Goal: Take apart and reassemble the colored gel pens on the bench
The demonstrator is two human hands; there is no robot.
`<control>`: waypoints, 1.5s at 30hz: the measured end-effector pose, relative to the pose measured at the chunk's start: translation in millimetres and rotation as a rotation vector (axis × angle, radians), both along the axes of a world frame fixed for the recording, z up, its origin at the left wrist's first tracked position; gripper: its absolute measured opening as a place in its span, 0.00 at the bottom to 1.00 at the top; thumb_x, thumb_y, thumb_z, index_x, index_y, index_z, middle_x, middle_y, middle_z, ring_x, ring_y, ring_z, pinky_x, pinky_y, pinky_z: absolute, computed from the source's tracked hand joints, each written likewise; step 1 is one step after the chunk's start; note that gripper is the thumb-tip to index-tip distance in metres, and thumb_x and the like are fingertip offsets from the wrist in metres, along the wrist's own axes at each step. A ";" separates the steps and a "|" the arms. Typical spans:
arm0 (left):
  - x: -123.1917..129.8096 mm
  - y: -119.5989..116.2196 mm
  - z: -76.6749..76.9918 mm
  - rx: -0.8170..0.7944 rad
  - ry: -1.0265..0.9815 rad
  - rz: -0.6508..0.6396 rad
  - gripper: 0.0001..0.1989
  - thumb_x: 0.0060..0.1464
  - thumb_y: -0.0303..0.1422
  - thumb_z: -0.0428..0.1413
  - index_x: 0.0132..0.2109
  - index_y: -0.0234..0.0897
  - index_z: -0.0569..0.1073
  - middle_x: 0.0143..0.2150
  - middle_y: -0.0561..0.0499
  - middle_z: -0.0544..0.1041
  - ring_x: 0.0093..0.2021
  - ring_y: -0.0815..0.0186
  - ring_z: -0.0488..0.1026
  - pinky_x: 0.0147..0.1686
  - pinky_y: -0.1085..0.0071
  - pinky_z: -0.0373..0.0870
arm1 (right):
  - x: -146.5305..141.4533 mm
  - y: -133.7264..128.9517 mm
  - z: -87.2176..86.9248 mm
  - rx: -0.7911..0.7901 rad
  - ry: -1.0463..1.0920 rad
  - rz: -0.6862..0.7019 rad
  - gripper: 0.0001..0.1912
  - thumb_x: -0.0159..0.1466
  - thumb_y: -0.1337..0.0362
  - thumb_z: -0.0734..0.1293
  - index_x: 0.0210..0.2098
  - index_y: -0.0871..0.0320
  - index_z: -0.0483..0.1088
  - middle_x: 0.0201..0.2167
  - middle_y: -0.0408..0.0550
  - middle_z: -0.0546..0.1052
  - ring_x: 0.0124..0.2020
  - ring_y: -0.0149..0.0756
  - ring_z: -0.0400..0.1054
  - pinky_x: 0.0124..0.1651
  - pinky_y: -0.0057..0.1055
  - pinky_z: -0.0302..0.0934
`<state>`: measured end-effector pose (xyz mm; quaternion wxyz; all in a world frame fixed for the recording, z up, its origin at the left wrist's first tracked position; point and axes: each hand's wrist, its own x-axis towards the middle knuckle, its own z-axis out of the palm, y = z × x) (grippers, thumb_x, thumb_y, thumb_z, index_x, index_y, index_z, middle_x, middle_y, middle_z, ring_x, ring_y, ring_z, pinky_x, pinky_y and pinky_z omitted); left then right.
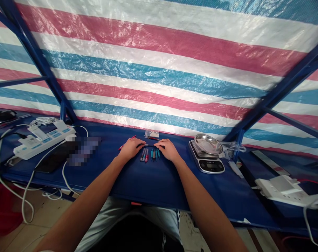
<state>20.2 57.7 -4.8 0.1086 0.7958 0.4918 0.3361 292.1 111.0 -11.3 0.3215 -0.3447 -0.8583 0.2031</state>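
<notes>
Both hands meet near the middle of the blue table. My left hand (132, 147) has its fingers together at the left end of a thin dark pen (150, 145). At that pen's right end are the closed fingers of my right hand (167, 148). Just below lie two small groups: clear and red pen parts (144, 155) on the left, and teal pen parts (155, 154) on the right. A red pen (121, 147) sticks out beside my left hand. Beyond the hands, a small clear packet (152, 133) rests with a red and dark pen (152, 138) in front of it.
On the right stands a kitchen scale (211, 165) with a metal bowl (208, 144) and a plastic bag (231, 149). A power strip (46, 140), cables and a dark phone (51, 159) are on the left. Another power strip (287, 190) lies far right. Striped sheeting (159, 77) hangs behind.
</notes>
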 end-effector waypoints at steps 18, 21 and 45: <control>5.8 -14.8 5.2 -0.263 -1.076 -0.056 0.27 0.58 0.43 0.69 0.61 0.39 0.76 0.52 0.43 0.82 0.52 0.54 0.82 0.62 0.52 0.71 | -0.1 -38.0 32.4 -0.043 0.031 0.056 0.16 0.72 0.52 0.69 0.55 0.50 0.77 0.53 0.52 0.79 0.58 0.48 0.69 0.63 0.48 0.65; 4.2 -14.4 3.2 -0.264 -1.110 -0.045 0.24 0.57 0.43 0.69 0.57 0.39 0.77 0.53 0.44 0.81 0.51 0.55 0.82 0.59 0.54 0.73 | -0.2 -45.0 35.5 -0.097 -0.071 0.111 0.29 0.63 0.46 0.77 0.61 0.48 0.75 0.58 0.53 0.76 0.63 0.52 0.65 0.66 0.51 0.63; 5.8 -34.7 18.1 0.116 -0.216 0.003 0.20 0.72 0.37 0.50 0.65 0.47 0.76 0.54 0.43 0.76 0.54 0.57 0.76 0.60 0.60 0.72 | -12.6 -51.1 57.9 -0.576 0.762 0.095 0.24 0.64 0.41 0.73 0.49 0.52 0.78 0.55 0.53 0.81 0.58 0.50 0.76 0.58 0.46 0.73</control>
